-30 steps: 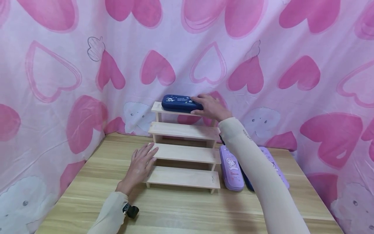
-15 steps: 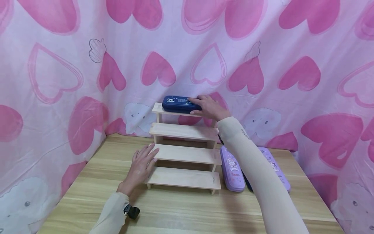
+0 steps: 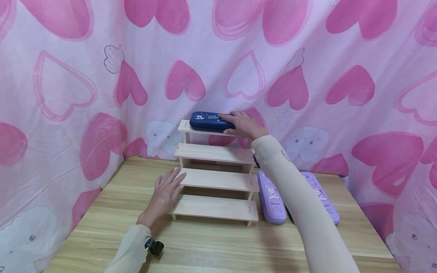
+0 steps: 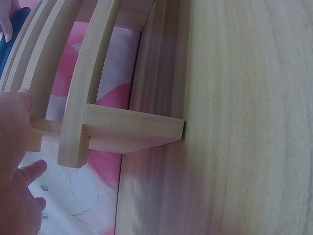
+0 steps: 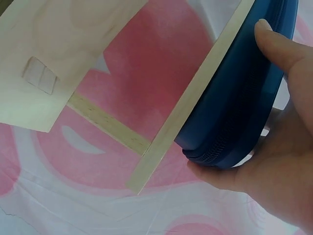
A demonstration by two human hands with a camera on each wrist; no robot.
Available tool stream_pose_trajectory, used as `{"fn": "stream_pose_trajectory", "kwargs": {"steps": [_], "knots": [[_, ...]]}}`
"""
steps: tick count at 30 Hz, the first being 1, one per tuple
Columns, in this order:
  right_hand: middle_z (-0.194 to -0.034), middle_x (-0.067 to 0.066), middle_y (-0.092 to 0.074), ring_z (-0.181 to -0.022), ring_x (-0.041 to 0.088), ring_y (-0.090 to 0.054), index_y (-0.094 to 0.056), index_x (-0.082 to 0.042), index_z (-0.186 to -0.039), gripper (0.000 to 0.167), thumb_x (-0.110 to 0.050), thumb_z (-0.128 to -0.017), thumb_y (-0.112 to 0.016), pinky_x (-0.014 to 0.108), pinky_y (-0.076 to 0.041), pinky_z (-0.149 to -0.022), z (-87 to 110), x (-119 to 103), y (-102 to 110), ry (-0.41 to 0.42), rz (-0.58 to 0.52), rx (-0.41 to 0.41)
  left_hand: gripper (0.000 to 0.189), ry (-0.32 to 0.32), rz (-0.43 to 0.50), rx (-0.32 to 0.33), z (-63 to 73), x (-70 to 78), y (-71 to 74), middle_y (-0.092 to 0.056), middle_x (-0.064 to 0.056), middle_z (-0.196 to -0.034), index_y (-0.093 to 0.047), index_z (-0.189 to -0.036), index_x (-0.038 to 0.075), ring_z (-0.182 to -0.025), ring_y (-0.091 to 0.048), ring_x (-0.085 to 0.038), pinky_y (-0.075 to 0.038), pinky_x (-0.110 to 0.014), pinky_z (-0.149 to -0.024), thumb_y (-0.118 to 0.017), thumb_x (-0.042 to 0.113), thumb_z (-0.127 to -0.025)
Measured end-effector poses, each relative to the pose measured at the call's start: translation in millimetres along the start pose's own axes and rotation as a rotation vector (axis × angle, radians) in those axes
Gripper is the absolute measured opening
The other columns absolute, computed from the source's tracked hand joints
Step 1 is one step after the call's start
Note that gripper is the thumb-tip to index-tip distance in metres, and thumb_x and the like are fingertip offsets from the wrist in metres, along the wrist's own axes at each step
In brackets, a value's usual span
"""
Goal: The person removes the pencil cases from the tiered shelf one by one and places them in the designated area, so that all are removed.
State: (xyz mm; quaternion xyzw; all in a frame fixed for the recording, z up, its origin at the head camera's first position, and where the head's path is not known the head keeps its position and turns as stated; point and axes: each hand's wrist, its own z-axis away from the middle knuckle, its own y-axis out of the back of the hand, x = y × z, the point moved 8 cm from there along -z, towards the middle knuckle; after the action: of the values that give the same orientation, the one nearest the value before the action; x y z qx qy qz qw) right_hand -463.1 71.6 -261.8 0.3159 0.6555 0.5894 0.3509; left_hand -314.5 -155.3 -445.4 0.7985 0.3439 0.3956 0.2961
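A navy zip pencil case (image 3: 205, 122) with white print lies lengthwise on the top tier of a pale wooden stepped rack (image 3: 215, 207). My right hand (image 3: 246, 126) holds the case at its right end. In the right wrist view, the thumb of that hand (image 5: 274, 156) presses the zipped front side of the pencil case (image 5: 230, 107); the other fingers go round its end and are partly hidden. My left hand (image 3: 164, 194) is at the rack's left side, its fingers extended over the end of the second tier from the bottom. The left wrist view shows the left hand (image 4: 14, 156) beside the tier ends.
Right of the rack, a purple pencil case (image 3: 273, 203) and another purple case (image 3: 326, 201) lie on the wooden table (image 3: 205, 250). A dark case between them is mostly hidden by the right sleeve (image 3: 300, 197). A pink heart-patterned curtain (image 3: 211, 45) hangs behind.
The fingers of my right hand have shifted slightly left along the navy pencil case. The left hand, the case and the rack have stayed in place.
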Motion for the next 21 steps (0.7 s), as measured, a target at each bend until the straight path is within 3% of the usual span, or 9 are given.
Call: {"fn": "stream_pose_trajectory", "kwargs": {"steps": [6, 15, 21], "knots": [[-0.15, 0.017, -0.041, -0.136, 0.036, -0.037, -0.031, -0.036, -0.157, 0.071, -0.037, -0.095, -0.067, 0.063, -0.04, -0.109, 0.0, -0.1, 0.3, -0.026, -0.017, -0.003, 0.041, 0.004, 0.001, -0.006, -0.3, -0.1, -0.6, -0.043, -0.012, -0.157, -0.056, -0.142, 0.013, -0.144, -0.037, -0.039, -0.017, -0.067, -0.117, -0.056, 0.019, -0.102], [-0.153, 0.017, -0.041, -0.141, 0.039, -0.036, -0.031, -0.032, -0.157, 0.073, -0.031, -0.095, -0.069, 0.065, -0.038, -0.111, -0.9, -3.8, 1.2, 0.009, -0.014, -0.013, 0.04, 0.003, -0.004, -0.001, 0.5, 0.1, 0.3, -0.044, -0.013, -0.156, -0.057, -0.142, 0.012, -0.142, -0.04, -0.041, -0.019, -0.068, -0.116, -0.056, 0.018, -0.102], [-0.152, 0.016, -0.042, -0.139, 0.037, -0.038, -0.031, -0.034, -0.157, 0.074, -0.029, -0.094, -0.07, 0.066, -0.037, -0.11, 0.3, -3.1, 2.3, -0.015, -0.046, -0.002, 0.041, 0.006, 0.003, -0.003, 0.4, 0.7, 0.6, -0.044, -0.012, -0.157, -0.056, -0.142, 0.013, -0.143, -0.039, -0.039, -0.018, -0.068, -0.117, -0.056, 0.019, -0.102]]}}
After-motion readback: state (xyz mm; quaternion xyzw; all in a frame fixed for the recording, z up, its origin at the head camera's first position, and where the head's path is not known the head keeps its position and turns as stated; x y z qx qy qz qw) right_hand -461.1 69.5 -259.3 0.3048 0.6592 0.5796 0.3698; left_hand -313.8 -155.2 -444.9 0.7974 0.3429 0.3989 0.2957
